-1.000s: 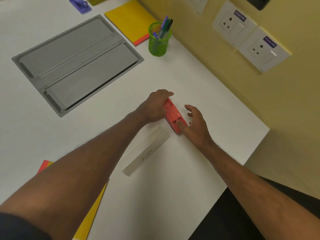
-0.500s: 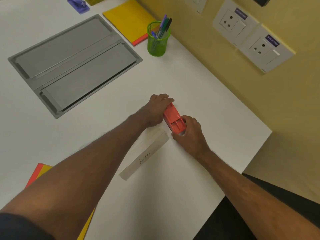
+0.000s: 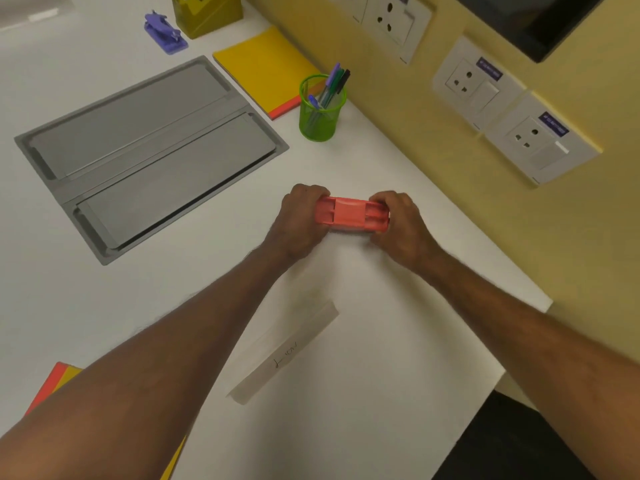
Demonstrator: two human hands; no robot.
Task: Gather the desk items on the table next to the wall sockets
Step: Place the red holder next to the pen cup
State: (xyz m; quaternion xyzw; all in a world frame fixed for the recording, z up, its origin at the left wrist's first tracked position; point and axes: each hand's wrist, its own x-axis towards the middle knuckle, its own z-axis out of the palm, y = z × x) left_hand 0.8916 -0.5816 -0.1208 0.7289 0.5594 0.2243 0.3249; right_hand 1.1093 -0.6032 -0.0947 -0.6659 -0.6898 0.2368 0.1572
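near the table's (image 3: 398, 341) right edge, below the wall sockets (image 3: 540, 140), the left hand (image 3: 299, 220) and right hand (image 3: 403, 223) each curl round one end of the red stapler (image 3: 351, 214), held level, with the green pen cup (image 3: 320, 109) farther off.

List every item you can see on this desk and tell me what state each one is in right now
Red stapler: gripped at both ends, by left hand and right hand.
Green pen cup: upright, pens inside.
Grey desk hatch: flaps closed.
Yellow notepad: flat, closed.
Purple punch: untouched.
Tape dispenser: standing by the wall.
Paper strip: flat.
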